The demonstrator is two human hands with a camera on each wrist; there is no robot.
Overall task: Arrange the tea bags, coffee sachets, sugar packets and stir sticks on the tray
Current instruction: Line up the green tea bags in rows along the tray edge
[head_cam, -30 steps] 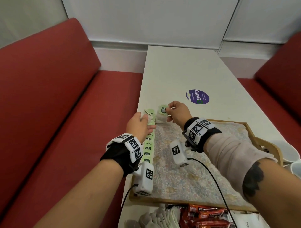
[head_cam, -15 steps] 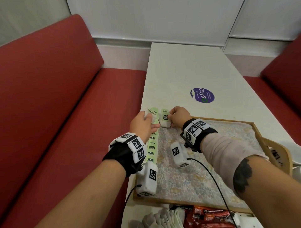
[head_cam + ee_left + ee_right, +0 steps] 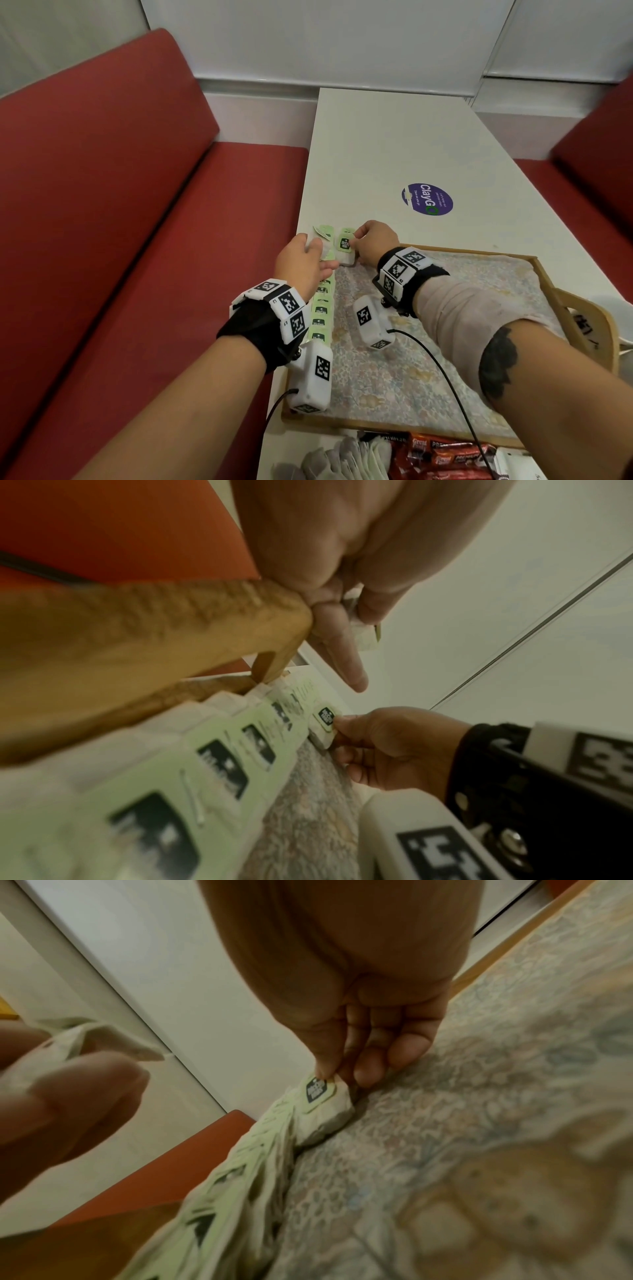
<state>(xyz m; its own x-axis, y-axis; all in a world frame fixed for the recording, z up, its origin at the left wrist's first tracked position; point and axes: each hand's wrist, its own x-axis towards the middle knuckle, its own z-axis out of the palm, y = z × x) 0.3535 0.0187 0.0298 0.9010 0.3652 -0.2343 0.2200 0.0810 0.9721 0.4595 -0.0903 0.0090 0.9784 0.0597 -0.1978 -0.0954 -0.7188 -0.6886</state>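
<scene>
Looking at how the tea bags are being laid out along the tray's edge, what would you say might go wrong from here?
The row of tea bags overlaps tightly against the tray rim, so pressing in the tea bag that the right hand pinches could shift its neighbours.

The left hand holds several loose tea bags above the table's edge; one might slip toward the red bench.

The wrist cable trails across the tray and could drag placed items.

White table point(image 3: 394, 144) between red benches point(image 3: 102, 192), pale wall point(image 3: 325, 41) behind.
</scene>
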